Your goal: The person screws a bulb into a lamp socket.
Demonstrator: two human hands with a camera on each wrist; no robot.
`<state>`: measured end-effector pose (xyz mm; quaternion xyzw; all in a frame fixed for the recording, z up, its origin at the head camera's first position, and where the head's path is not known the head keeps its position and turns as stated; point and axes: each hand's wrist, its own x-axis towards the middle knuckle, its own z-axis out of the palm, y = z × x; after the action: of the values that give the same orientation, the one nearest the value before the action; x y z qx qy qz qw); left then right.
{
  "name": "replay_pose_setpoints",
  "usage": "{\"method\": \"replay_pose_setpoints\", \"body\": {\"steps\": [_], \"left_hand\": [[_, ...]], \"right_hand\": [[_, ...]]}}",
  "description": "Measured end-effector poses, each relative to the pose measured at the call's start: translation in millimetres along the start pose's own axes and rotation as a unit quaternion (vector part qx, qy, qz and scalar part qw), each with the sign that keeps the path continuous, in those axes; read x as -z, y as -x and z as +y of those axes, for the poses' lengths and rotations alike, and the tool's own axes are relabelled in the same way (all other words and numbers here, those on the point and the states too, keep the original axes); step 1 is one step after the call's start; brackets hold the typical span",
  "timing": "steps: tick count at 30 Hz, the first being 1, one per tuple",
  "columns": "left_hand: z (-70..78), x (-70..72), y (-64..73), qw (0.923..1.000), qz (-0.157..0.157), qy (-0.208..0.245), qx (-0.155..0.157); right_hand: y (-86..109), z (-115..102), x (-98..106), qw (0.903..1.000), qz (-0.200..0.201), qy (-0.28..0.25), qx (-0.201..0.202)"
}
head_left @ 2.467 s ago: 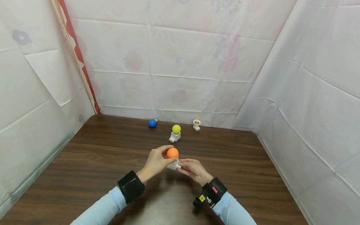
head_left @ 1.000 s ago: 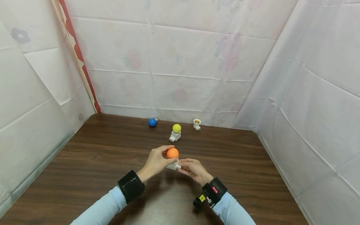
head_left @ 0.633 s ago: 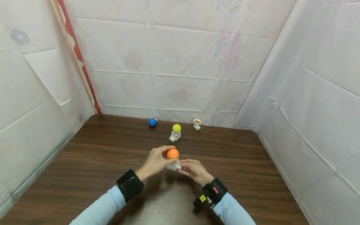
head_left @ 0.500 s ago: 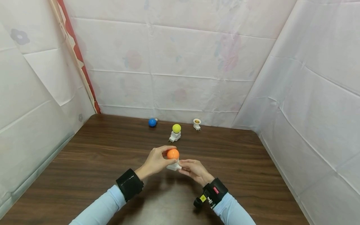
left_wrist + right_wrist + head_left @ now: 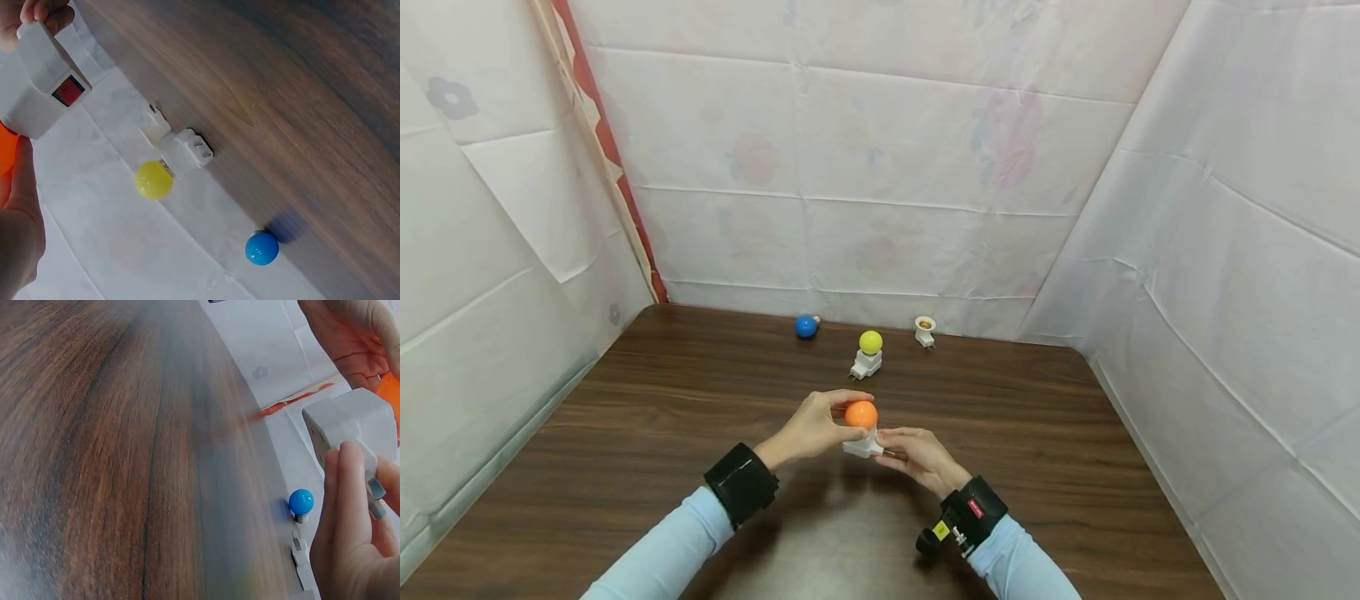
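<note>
My left hand (image 5: 808,429) curls its fingers and thumb around an orange light bulb (image 5: 861,414) from the left. The bulb stands in a white plug-in lamp socket (image 5: 862,447), held over the table. From the right, my right hand (image 5: 923,460) pinches the socket at its plug end; metal prongs (image 5: 376,500) stick out between the fingers in the right wrist view. A red switch (image 5: 68,91) shows on the socket in the left wrist view. Where bulb and socket join is mostly hidden by the left thumb.
Behind the hands, a yellow bulb (image 5: 871,342) sits in a second white socket (image 5: 867,365). Farther back lie a loose blue bulb (image 5: 806,327) and, to the right, a white socket (image 5: 925,333) with no bulb. White sheets (image 5: 880,167) enclose the brown table (image 5: 700,383).
The orange bulb and its socket have sunk very slightly toward me. My left wrist has shifted a little left and its fingers have moved on the bulb; the right hand keeps its grip.
</note>
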<state>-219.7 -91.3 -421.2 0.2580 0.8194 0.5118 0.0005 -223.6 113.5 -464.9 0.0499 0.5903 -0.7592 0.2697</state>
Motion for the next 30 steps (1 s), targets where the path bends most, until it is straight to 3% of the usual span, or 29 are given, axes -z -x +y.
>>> {"method": "replay_pose_setpoints", "body": {"steps": [10, 14, 18, 22, 27, 30], "left_hand": [[-5.6, -6.8, 0.6, 0.9993, 0.03, 0.02, 0.008], [-8.1, -5.7, 4.8, 0.9999, 0.006, 0.008, 0.013], [-15.2, -5.5, 9.2, 0.9987, -0.019, -0.01, 0.047], [-24.5, -8.9, 10.7, 0.9967, -0.025, -0.007, 0.077], [-31.1, -12.8, 12.4, 0.9968, -0.023, -0.001, 0.077], [-34.1, -15.1, 14.5, 0.9969, -0.025, -0.015, 0.073]], "right_hand": [[1.3, -3, 1, 0.9993, 0.011, 0.033, 0.013], [2.9, -5, 2, 0.9984, 0.004, 0.055, 0.016], [3.6, -6, 3, 0.9973, -0.002, 0.072, 0.013], [2.2, -4, 5, 0.9966, -0.002, 0.082, 0.01], [-1.2, 1, 6, 0.9936, -0.008, 0.112, 0.01], [-3.4, 3, 5, 0.986, -0.015, 0.164, 0.025]]}}
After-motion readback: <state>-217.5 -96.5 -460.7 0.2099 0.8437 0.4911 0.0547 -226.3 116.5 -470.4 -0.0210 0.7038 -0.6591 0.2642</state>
